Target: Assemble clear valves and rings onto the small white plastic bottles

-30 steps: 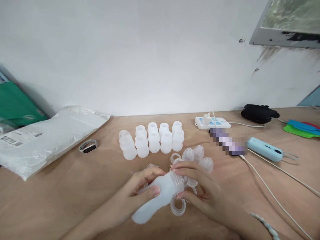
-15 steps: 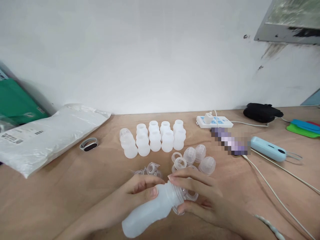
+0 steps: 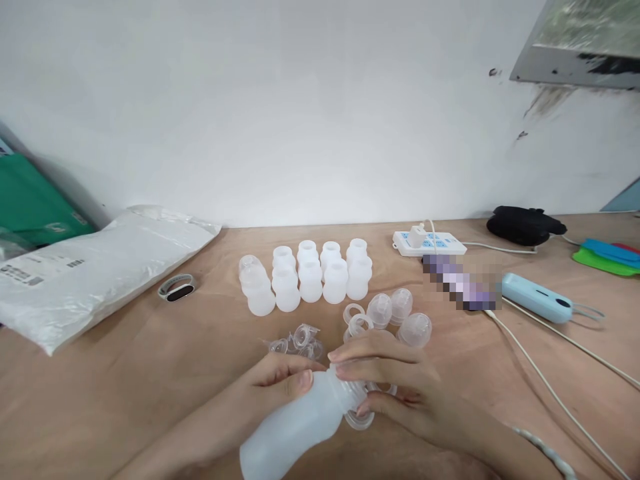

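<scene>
A translucent white baby bottle (image 3: 295, 430) lies tilted across the front, its base toward the lower left. My left hand (image 3: 280, 383) is closed round its body, thumb on top. My right hand (image 3: 400, 377) grips the clear screw ring (image 3: 354, 393) at the bottle's neck, with fingers above and thumb below. Those fingers partly cover the ring. Beyond the right hand lie loose clear rings (image 3: 360, 325) and domed caps (image 3: 415, 329). Clear teats (image 3: 303, 337) lie in a small pile past the left hand.
Several white bottles (image 3: 311, 283) stand in rows behind, and a capped bottle (image 3: 257, 290) stands at their left end. A wristband (image 3: 177, 288) and a white plastic parcel (image 3: 105, 273) lie left. Right are a power strip (image 3: 440, 244), a blurred phone (image 3: 460, 283), a blue device (image 3: 537, 298) and cables.
The bottle's base has shifted slightly down and left. My right fingers have moved a little left over the screw ring, and both hands keep their hold.
</scene>
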